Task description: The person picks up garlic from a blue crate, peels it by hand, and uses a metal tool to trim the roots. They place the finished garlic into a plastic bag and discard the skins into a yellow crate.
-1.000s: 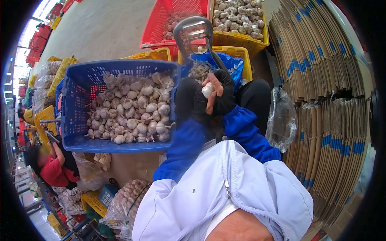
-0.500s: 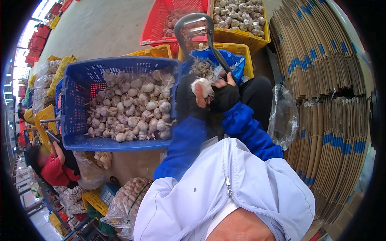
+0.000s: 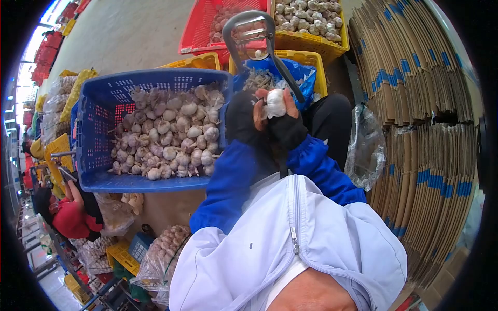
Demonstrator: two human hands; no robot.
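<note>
A white, cleaned garlic bulb [image 3: 276, 103] sits between my two hands over my lap. My left hand [image 3: 258, 112], in a black fingerless glove, has its fingers closed against the bulb's left side. My right hand [image 3: 291, 116], gloved the same way, grips the bulb from below and the right. Just beyond the fingers stands a metal tool [image 3: 271, 41] with a looped grey frame, crossbars and a long dark lever whose lower end comes down beside my right fingers. Behind it, a blue plastic bag [image 3: 308, 85] with loose peelings lines a yellow crate [image 3: 321, 78].
To the left, a blue crate [image 3: 150, 185] holds many unpeeled garlic bulbs. A red crate [image 3: 194, 31] and another yellow crate [image 3: 332, 45] with bulbs stand ahead. Stacked flat cardboard [image 3: 410, 78] fills the right side. A person in red [image 3: 72, 217] sits far left.
The bulb has turned and moved right, now showing a smooth white side. My right fingers have shifted from beside the lever's end onto the bulb.
</note>
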